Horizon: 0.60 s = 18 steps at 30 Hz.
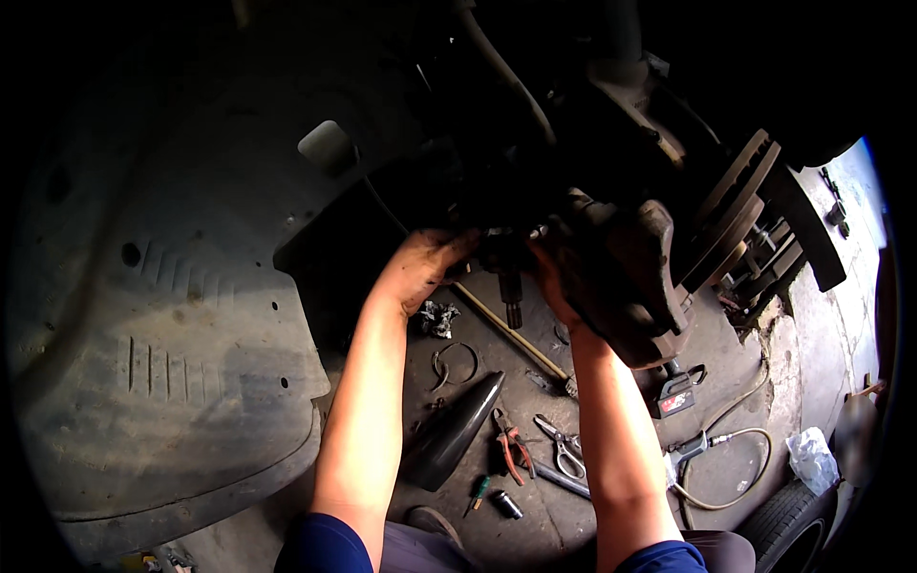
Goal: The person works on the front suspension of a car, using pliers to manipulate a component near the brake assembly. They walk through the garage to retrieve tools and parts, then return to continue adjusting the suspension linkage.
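The ribbed grey panel [210, 315] looks like matt plastic, scuffed and dusty; the splined shaft [513, 301] seems to be dull, dark metal, though deep shadow makes its finish hard to judge; the brake disc [735, 205] is brownish, rough-edged metal; the black cone [458, 430] is smooth and glossy; the scissors [565, 447] are shiny metal; the clear bag [812, 458] is crumpled, glossy plastic; the tyre [788, 530] is matt black rubber; the sleeves [325, 549] are matt blue cloth; the floor [540, 401] is rough, stained concrete.
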Each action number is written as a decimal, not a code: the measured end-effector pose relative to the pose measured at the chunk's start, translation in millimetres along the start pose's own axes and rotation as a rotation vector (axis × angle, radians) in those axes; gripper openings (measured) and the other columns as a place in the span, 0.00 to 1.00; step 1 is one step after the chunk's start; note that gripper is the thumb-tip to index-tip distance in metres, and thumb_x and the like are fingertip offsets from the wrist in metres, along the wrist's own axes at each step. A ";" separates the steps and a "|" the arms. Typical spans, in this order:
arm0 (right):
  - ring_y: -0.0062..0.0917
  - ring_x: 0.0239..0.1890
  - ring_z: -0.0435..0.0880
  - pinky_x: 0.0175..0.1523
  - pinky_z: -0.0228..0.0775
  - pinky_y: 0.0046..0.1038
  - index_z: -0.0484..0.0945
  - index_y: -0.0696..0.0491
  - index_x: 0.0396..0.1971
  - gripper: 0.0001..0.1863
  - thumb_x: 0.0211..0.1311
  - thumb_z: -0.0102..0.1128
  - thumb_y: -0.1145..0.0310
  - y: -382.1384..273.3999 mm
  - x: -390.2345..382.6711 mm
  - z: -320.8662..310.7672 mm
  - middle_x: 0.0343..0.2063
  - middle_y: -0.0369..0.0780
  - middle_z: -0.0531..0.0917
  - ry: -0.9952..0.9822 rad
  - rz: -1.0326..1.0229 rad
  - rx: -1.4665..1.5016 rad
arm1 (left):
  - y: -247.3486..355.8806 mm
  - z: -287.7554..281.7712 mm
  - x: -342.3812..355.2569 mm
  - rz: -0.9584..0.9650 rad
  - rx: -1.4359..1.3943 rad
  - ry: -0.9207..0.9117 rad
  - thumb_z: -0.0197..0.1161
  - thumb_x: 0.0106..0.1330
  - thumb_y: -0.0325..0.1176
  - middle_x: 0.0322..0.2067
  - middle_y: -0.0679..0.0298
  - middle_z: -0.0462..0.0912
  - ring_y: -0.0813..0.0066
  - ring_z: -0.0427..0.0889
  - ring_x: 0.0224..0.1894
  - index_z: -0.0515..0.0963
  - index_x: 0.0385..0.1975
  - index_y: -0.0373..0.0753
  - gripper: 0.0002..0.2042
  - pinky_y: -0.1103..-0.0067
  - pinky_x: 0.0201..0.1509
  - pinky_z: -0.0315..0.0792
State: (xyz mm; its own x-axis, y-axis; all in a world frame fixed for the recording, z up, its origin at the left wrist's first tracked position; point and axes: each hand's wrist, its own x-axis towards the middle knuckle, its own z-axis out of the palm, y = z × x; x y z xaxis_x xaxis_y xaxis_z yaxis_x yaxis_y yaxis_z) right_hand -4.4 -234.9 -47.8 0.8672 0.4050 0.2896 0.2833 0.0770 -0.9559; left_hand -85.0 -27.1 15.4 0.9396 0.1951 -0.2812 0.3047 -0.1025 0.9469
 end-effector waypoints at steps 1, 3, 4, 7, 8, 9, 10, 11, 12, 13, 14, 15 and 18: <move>0.24 0.44 0.78 0.57 0.71 0.29 0.80 0.54 0.44 0.10 0.75 0.61 0.63 -9.9 -0.9 0.8 0.42 0.38 0.83 0.001 0.020 -0.083 | -1.9 0.5 0.0 -0.002 -0.008 0.003 0.68 0.69 0.49 0.32 0.73 0.81 0.83 0.75 0.34 0.86 0.44 0.38 0.19 0.82 0.39 0.70; 0.23 0.43 0.77 0.55 0.72 0.29 0.80 0.54 0.44 0.10 0.75 0.61 0.64 -26.9 -0.4 3.0 0.41 0.37 0.82 0.011 0.026 -0.087 | -1.6 0.8 -0.9 -0.014 -0.009 0.024 0.68 0.69 0.49 0.33 0.73 0.82 0.83 0.75 0.34 0.86 0.45 0.38 0.18 0.81 0.39 0.70; 0.23 0.43 0.77 0.55 0.72 0.29 0.79 0.54 0.44 0.10 0.75 0.61 0.63 -35.3 0.5 2.4 0.40 0.37 0.82 0.022 0.014 -0.014 | 0.0 2.8 -1.2 -0.024 -0.007 0.037 0.68 0.69 0.49 0.33 0.73 0.82 0.83 0.75 0.34 0.86 0.45 0.38 0.18 0.81 0.40 0.70; 0.23 0.43 0.76 0.54 0.72 0.29 0.78 0.54 0.45 0.10 0.75 0.61 0.63 -15.1 2.4 7.5 0.40 0.36 0.81 0.011 0.052 0.331 | 8.0 8.7 -4.5 -0.051 0.031 0.079 0.68 0.69 0.50 0.34 0.73 0.82 0.82 0.76 0.35 0.86 0.45 0.38 0.19 0.81 0.41 0.71; 0.22 0.44 0.76 0.54 0.72 0.29 0.78 0.54 0.46 0.10 0.75 0.61 0.63 -5.0 2.8 6.9 0.40 0.36 0.80 0.003 0.065 0.322 | 9.1 9.9 -4.2 -0.060 0.048 0.090 0.68 0.69 0.50 0.34 0.72 0.83 0.82 0.76 0.35 0.86 0.45 0.38 0.19 0.80 0.41 0.71; 0.22 0.44 0.76 0.54 0.71 0.29 0.78 0.54 0.46 0.10 0.75 0.61 0.63 5.2 3.4 6.2 0.40 0.36 0.80 -0.008 0.077 0.313 | 8.7 9.6 -2.8 -0.065 0.066 0.090 0.68 0.69 0.51 0.35 0.72 0.83 0.82 0.77 0.36 0.86 0.45 0.38 0.20 0.80 0.42 0.71; 0.21 0.44 0.75 0.54 0.71 0.29 0.78 0.53 0.47 0.11 0.75 0.62 0.63 10.4 3.8 4.2 0.40 0.36 0.80 -0.021 0.076 0.163 | 8.3 7.7 -2.0 -0.071 0.086 0.094 0.68 0.69 0.51 0.35 0.71 0.84 0.81 0.77 0.37 0.86 0.45 0.38 0.20 0.79 0.42 0.72; 0.21 0.44 0.75 0.54 0.71 0.28 0.78 0.53 0.47 0.11 0.75 0.62 0.63 15.0 3.8 3.0 0.41 0.35 0.80 -0.035 0.075 0.013 | 7.8 5.9 -1.8 -0.077 0.106 0.098 0.68 0.69 0.52 0.36 0.71 0.84 0.81 0.78 0.38 0.86 0.45 0.38 0.21 0.79 0.43 0.72; 0.21 0.44 0.75 0.55 0.71 0.28 0.78 0.53 0.47 0.11 0.74 0.62 0.62 19.3 3.4 2.9 0.40 0.35 0.80 -0.029 0.107 0.095 | 7.0 4.3 -2.4 -0.077 0.117 0.093 0.68 0.68 0.52 0.37 0.70 0.84 0.80 0.78 0.39 0.86 0.46 0.39 0.21 0.78 0.44 0.72; 0.21 0.44 0.75 0.55 0.71 0.28 0.78 0.53 0.47 0.11 0.74 0.62 0.62 19.8 3.3 2.2 0.40 0.35 0.80 -0.020 0.139 0.173 | 7.1 4.1 -2.8 -0.075 0.126 0.085 0.68 0.68 0.53 0.38 0.69 0.85 0.80 0.78 0.40 0.86 0.46 0.39 0.22 0.77 0.45 0.73; 0.21 0.45 0.75 0.56 0.71 0.29 0.78 0.53 0.47 0.12 0.74 0.62 0.61 20.0 1.9 2.8 0.41 0.36 0.80 -0.009 0.158 0.256 | 7.0 4.1 -3.6 -0.073 0.136 0.078 0.68 0.68 0.54 0.39 0.69 0.85 0.79 0.79 0.41 0.86 0.47 0.39 0.23 0.76 0.46 0.73; 0.22 0.45 0.76 0.57 0.71 0.29 0.79 0.53 0.48 0.13 0.74 0.63 0.60 19.8 2.0 2.9 0.41 0.36 0.80 0.004 0.173 0.338 | 6.5 5.5 -4.0 -0.068 0.123 0.077 0.68 0.68 0.54 0.39 0.68 0.85 0.78 0.79 0.41 0.86 0.47 0.39 0.23 0.76 0.47 0.73; 0.25 0.49 0.79 0.61 0.70 0.31 0.80 0.54 0.50 0.17 0.73 0.63 0.56 16.9 4.6 1.2 0.46 0.38 0.82 0.014 0.076 0.543 | 10.0 9.4 -4.2 -0.044 0.101 0.078 0.69 0.68 0.55 0.41 0.66 0.86 0.77 0.80 0.42 0.85 0.48 0.39 0.23 0.76 0.47 0.73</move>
State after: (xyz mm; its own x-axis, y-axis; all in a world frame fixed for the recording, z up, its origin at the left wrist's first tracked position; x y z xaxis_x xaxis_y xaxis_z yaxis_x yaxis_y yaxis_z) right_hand 3.9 -230.6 -62.7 0.8836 0.4154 0.2160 -0.0288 0.5087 -0.8605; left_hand -84.5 -38.1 24.7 0.9112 0.2765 -0.3054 0.3632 -0.1894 0.9123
